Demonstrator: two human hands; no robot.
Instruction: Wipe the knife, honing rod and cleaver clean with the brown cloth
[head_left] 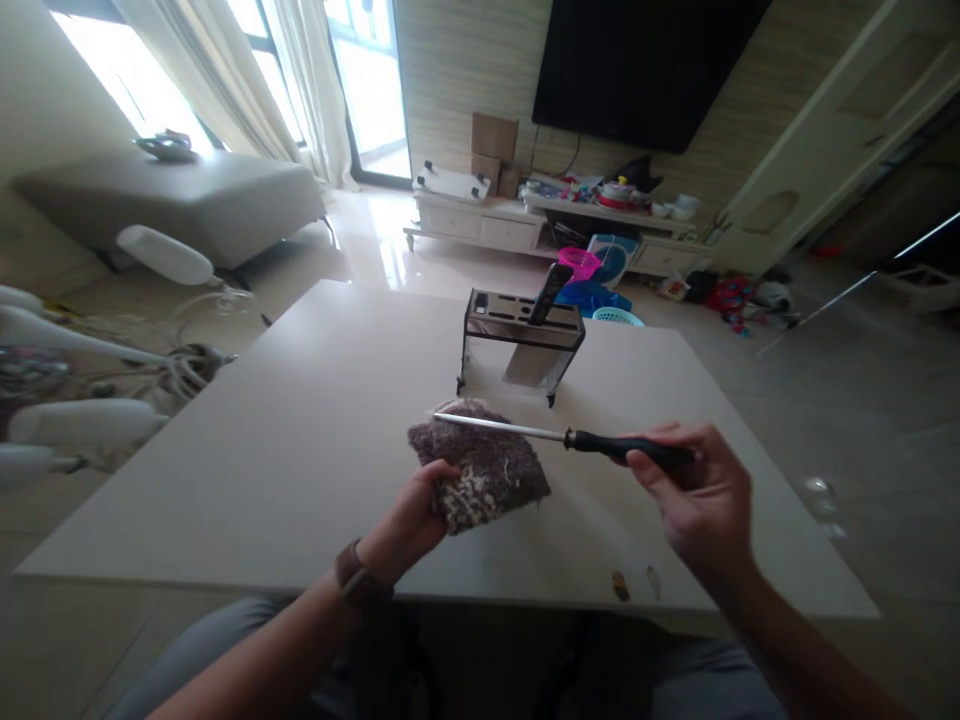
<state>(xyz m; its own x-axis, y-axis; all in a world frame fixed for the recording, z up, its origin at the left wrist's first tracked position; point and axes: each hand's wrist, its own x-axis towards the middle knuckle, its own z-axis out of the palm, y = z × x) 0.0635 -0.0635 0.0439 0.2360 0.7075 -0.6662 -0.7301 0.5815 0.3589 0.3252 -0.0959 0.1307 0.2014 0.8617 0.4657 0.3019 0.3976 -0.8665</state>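
Note:
My right hand (701, 490) is closed round the black handle of a honing steel (502, 427), whose metal rod points left. The rod's far end lies over a fuzzy grey-brown cloth (487, 470) with pale patches; whether it presses on the cloth I cannot tell. At the cloth's lower left side my left hand (416, 510) grips it, thumb on top and the other fingers mostly hidden. Just beyond the cloth stands a knife block (525, 315) with clear sides and a slotted top. One black-handled knife (550, 293) with a broad blade is in it.
The white table (262, 430) spreads under both hands. Two small objects (619, 586) lie near its front edge, too small to name. White padded chair parts (82, 420) crowd the left side. Beyond the table are a low cabinet (510, 230) and plastic baskets (579, 265).

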